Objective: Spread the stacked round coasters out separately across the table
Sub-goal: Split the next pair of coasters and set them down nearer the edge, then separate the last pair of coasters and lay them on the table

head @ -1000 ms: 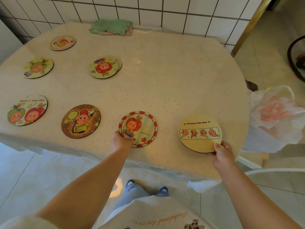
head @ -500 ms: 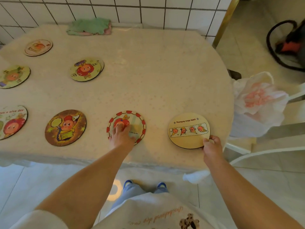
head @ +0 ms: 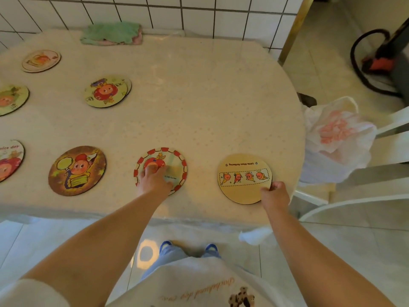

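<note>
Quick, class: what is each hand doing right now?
Left hand: open, fingers pressing flat on the red-rimmed coaster.
Right hand: closed, pinching the yellow coaster by its edge.

i see seven coasters (head: 77,170) spread on the table (head: 199,96); folded cloth (head: 111,33) at far edge, bag (head: 338,134) right.

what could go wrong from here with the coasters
1. The yellow coaster, pinched at its rim by the right hand, lies close to the table's near right edge; a nudge could slide it off.
2. The green-rimmed coaster farther back seems to have another coaster peeking out under it, so that pair might get left stacked.
3. The left hand pressing on the red-bordered coaster could drag it toward the brown coaster.
</note>
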